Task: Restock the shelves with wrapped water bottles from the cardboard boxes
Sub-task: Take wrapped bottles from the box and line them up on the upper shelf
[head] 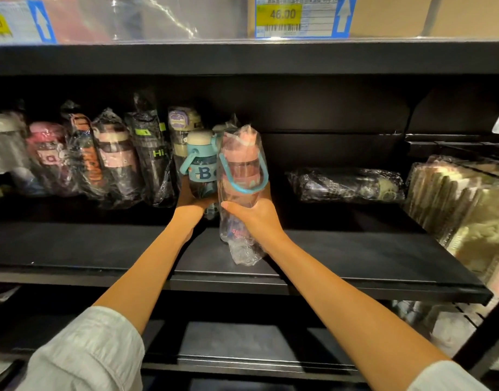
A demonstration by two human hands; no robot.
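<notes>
Both hands at the black shelf (355, 266): left hand (190, 200) cups the blue bottle (202, 167) upright; right hand (256, 214) grips the pink wrapped bottle (241, 187) beside it, extending the row.

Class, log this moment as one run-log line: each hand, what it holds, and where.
left hand: grips blue bottle, row end | right hand: grips pink wrapped bottle, beside it | shelf: space right
</notes>
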